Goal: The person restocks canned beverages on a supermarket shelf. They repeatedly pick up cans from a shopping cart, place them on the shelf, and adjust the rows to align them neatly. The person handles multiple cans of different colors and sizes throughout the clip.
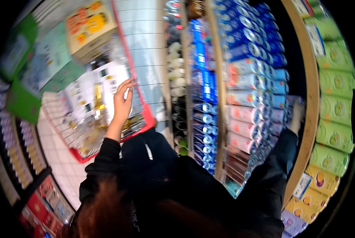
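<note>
My left hand [123, 99] is at the side of a wire shopping cart with a red rim [149, 116]. Its fingertips overlap the side rail, fingers slightly apart, with nothing visible between them. Below it in the cart lie white boxes [113, 78] and a gold-coloured item [99, 102]. My right hand [297, 114] reaches deep into a shelf, beside the rear cans of several rows. It is blurred and partly shadowed, so its grip is unclear. Pink cans [243, 114] and blue cans [252, 32] stand closest to that arm.
A cream box [91, 28] and a mint-green carton [57, 56] sit further along the cart. Above my right arm runs a wooden shelf edge [311, 98] with price tags, bearing green packages [335, 110] and yellow ones [310, 199]. Lower shelves hold bottles [177, 65]. More stocked shelves [12, 131] stand left.
</note>
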